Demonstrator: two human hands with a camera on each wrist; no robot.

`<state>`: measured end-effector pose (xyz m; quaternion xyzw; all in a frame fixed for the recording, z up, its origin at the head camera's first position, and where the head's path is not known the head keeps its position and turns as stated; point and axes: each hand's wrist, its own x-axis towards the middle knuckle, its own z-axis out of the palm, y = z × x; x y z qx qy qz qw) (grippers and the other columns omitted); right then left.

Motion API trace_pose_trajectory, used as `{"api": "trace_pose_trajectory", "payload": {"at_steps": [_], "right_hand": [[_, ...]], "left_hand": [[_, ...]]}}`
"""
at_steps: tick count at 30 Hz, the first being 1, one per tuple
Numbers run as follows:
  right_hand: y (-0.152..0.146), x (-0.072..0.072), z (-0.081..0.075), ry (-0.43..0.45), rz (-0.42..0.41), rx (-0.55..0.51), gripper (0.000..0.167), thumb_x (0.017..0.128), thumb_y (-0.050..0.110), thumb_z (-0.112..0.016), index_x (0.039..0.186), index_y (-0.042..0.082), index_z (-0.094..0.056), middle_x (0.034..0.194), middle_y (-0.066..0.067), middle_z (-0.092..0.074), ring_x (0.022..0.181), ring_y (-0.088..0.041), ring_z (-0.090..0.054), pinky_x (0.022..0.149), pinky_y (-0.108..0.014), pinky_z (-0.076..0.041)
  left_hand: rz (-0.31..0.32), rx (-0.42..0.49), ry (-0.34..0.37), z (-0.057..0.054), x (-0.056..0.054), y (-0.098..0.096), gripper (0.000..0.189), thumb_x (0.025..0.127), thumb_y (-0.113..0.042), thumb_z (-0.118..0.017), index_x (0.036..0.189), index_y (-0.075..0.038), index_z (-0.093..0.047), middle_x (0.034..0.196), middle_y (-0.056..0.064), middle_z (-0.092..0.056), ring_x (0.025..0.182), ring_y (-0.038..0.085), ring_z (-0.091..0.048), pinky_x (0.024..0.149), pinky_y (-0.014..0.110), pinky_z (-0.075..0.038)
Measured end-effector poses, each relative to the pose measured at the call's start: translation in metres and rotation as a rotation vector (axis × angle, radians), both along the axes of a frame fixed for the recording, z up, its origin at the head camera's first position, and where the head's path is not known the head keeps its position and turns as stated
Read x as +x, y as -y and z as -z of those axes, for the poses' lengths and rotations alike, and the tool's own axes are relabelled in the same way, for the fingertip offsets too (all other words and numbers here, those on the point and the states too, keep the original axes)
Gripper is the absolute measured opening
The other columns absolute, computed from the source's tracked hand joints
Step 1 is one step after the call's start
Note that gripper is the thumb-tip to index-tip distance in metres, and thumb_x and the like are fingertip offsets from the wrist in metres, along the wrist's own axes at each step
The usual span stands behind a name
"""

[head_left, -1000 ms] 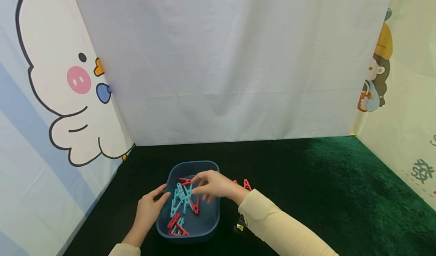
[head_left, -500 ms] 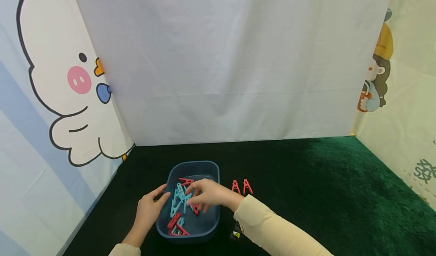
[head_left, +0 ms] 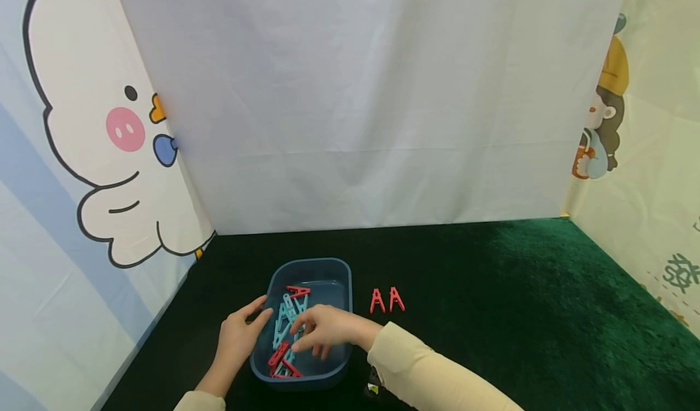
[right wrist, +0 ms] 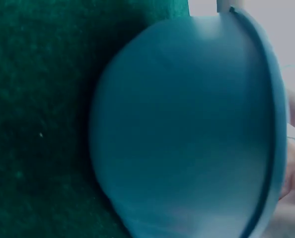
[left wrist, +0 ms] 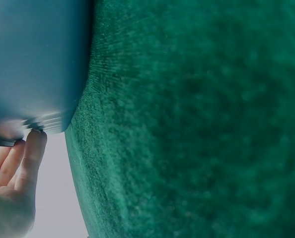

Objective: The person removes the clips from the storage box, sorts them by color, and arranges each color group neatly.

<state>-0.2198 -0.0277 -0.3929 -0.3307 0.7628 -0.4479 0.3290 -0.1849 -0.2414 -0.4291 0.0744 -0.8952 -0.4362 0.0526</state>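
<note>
A blue plastic basin (head_left: 341,295) stands on the dark green cloth in the head view. Teal clothespins (head_left: 281,320) and red clothespins (head_left: 298,291) lie heaped along its left side. My left hand (head_left: 237,332) holds the basin's left rim, thumb over the edge; the left wrist view has its fingers (left wrist: 31,163) against the outer wall. Over the heap hovers my right hand (head_left: 325,328), index finger and thumb apart, hiding some clothespins. From the right wrist, the basin wall (right wrist: 187,124) covers most of that hand.
Two red clothespins, a left one (head_left: 377,301) and a right one (head_left: 396,299), lie side by side on the green cloth (head_left: 492,314) right of the basin. A pale curtain (head_left: 372,107) hangs behind, with printed cartoon panels at both sides.
My right hand has moved toward me and slightly left inside the basin. The two red clothespins outside, partly behind my wrist before, now show whole. My left hand stays on the rim.
</note>
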Motion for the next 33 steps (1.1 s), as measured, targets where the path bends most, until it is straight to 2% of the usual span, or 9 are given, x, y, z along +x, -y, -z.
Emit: {"api": "trace_pose_trajectory", "payload": {"at_steps": [7, 13, 17, 19, 21, 23, 27, 33], "right_hand": [[0.004, 0.004, 0.005, 0.044, -0.036, 0.065, 0.026, 0.088, 0.014, -0.062, 0.112, 0.002, -0.060, 0.079, -0.003, -0.064, 0.066, -0.019, -0.061, 0.055, -0.030, -0.051], [0.012, 0.008, 0.011, 0.038, -0.077, 0.128, 0.024, 0.089, 0.014, -0.061, 0.110, 0.003, -0.061, 0.079, -0.001, -0.063, 0.065, -0.016, -0.061, 0.056, -0.028, -0.051], [0.021, 0.011, 0.016, -0.035, -0.134, 0.193, 0.022, 0.089, 0.011, -0.060, 0.109, 0.003, -0.064, 0.079, 0.003, -0.063, 0.062, -0.009, -0.058, 0.056, -0.024, -0.049], [0.026, 0.011, 0.021, -0.099, -0.154, 0.211, 0.019, 0.088, 0.009, -0.060, 0.106, 0.003, -0.065, 0.078, 0.004, -0.062, 0.061, -0.008, -0.056, 0.056, -0.022, -0.048], [0.030, 0.004, 0.035, -0.150, -0.176, 0.214, 0.015, 0.088, 0.011, -0.062, 0.101, 0.007, -0.067, 0.078, 0.007, -0.061, 0.062, -0.006, -0.055, 0.057, -0.021, -0.047], [0.036, -0.009, 0.059, -0.175, -0.198, 0.215, 0.010, 0.087, 0.014, -0.062, 0.096, 0.014, -0.067, 0.080, 0.010, -0.060, 0.066, -0.004, -0.056, 0.060, -0.021, -0.047], [0.043, -0.032, 0.100, -0.151, -0.222, 0.188, 0.008, 0.086, 0.015, -0.064, 0.089, 0.022, -0.065, 0.084, 0.011, -0.061, 0.072, -0.004, -0.058, 0.063, -0.022, -0.047], [0.044, -0.036, 0.108, -0.090, -0.207, 0.176, 0.012, 0.084, 0.011, -0.065, 0.090, 0.021, -0.064, 0.088, 0.007, -0.061, 0.074, -0.007, -0.058, 0.063, -0.025, -0.048]], "left_hand": [[0.001, -0.010, -0.006, 0.000, 0.000, 0.000, 0.044, 0.093, -0.027, -0.053, 0.132, -0.006, -0.050, 0.128, 0.023, -0.050, 0.101, 0.032, -0.057, 0.077, 0.041, -0.050], [-0.004, -0.026, -0.005, 0.000, 0.000, 0.000, 0.044, 0.093, -0.028, -0.053, 0.132, -0.007, -0.050, 0.128, 0.023, -0.049, 0.104, 0.033, -0.056, 0.079, 0.043, -0.049], [-0.009, -0.025, -0.003, 0.000, 0.000, 0.000, 0.045, 0.093, -0.029, -0.054, 0.132, -0.007, -0.050, 0.129, 0.023, -0.049, 0.105, 0.034, -0.056, 0.079, 0.043, -0.049], [-0.008, -0.020, -0.005, 0.000, 0.000, 0.000, 0.044, 0.093, -0.028, -0.054, 0.132, -0.007, -0.050, 0.129, 0.023, -0.048, 0.106, 0.034, -0.055, 0.080, 0.043, -0.049], [-0.009, -0.013, -0.010, 0.001, -0.001, 0.000, 0.044, 0.093, -0.028, -0.054, 0.132, -0.007, -0.051, 0.129, 0.023, -0.049, 0.106, 0.035, -0.055, 0.079, 0.042, -0.049], [-0.010, -0.007, -0.013, 0.001, 0.000, 0.000, 0.044, 0.093, -0.028, -0.054, 0.132, -0.007, -0.051, 0.129, 0.023, -0.049, 0.105, 0.034, -0.056, 0.079, 0.041, -0.049], [-0.010, 0.000, -0.011, 0.000, 0.000, 0.000, 0.044, 0.093, -0.028, -0.054, 0.131, -0.007, -0.051, 0.128, 0.023, -0.049, 0.104, 0.034, -0.057, 0.077, 0.040, -0.050], [-0.007, -0.007, -0.013, 0.000, 0.001, 0.000, 0.044, 0.093, -0.027, -0.054, 0.131, -0.007, -0.051, 0.128, 0.024, -0.049, 0.105, 0.035, -0.056, 0.079, 0.042, -0.049]]}}
